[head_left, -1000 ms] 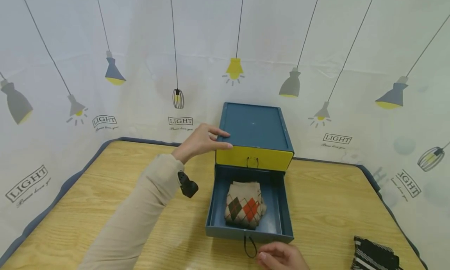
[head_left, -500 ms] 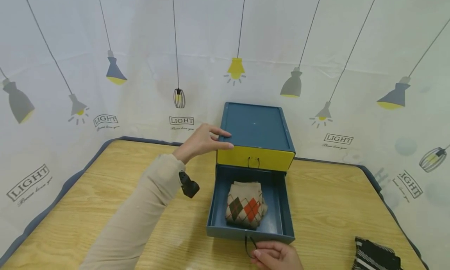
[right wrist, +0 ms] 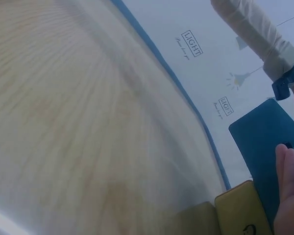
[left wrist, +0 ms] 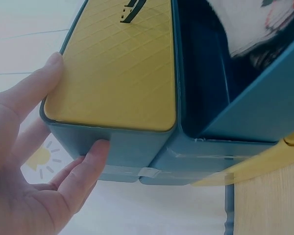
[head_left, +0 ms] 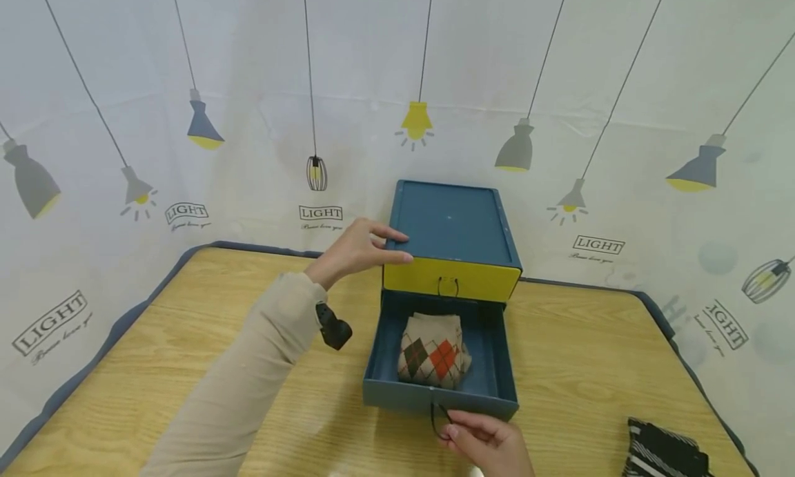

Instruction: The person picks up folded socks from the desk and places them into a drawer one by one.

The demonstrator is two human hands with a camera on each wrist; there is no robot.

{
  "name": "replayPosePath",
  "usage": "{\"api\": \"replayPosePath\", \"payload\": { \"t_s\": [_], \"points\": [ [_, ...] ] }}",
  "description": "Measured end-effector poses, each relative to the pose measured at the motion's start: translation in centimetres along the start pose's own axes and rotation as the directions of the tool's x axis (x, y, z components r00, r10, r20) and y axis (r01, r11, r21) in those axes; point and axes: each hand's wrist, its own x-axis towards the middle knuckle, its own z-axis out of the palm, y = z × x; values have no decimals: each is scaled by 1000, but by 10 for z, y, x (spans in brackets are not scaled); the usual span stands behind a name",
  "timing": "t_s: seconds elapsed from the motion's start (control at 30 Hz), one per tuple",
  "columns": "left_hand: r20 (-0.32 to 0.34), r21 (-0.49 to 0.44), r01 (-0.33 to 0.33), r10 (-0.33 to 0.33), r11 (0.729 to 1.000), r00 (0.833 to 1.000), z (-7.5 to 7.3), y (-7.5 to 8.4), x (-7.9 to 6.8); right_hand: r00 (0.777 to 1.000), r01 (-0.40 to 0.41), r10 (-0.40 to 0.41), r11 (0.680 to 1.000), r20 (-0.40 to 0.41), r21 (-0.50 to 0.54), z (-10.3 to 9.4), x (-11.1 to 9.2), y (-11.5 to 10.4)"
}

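Observation:
My right hand [head_left: 491, 442] pinches the black cord loop [head_left: 438, 422] on the front of a pulled-out blue drawer [head_left: 509, 373]. Folded beige argyle socks [head_left: 433, 353], with dark and red diamonds, lie inside. Above sits a shut drawer with a yellow front [head_left: 410, 275], under the unit's blue top [head_left: 450, 221]. My left hand [head_left: 357, 248] rests at the unit's upper left front corner. In the left wrist view, the left thumb touches the yellow front's top edge, and the other fingers [left wrist: 90, 159] lie against the blue side.
A folded black-and-white striped cloth [head_left: 664, 453] lies on the wooden table [head_left: 590, 353] at the right. In the right wrist view, another yellow drawer front [right wrist: 240, 210] shows below the blue one. A lamp-printed white curtain [head_left: 267, 118] hangs behind the table.
My right hand has come to the cord loop and taken hold of it. The blue drawer's front and the socks have shifted up and away in the head view. The left hand stays in place.

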Motion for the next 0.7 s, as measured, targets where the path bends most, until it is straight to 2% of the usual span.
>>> {"api": "replayPosePath", "payload": {
  "t_s": [0.2,0.47,0.7],
  "points": [
    [-5,12,12,-12,1000,1000,1,1,0,1000,12,-13,1000,6,27,1,14,-12],
    [0,12,5,-5,1000,1000,-1,1,-2,996,25,-23,999,-92,22,2,39,-26],
    [0,9,4,-4,1000,1000,0,1,-1,986,89,-87,996,-140,7,7,65,-34]
  ]
}}
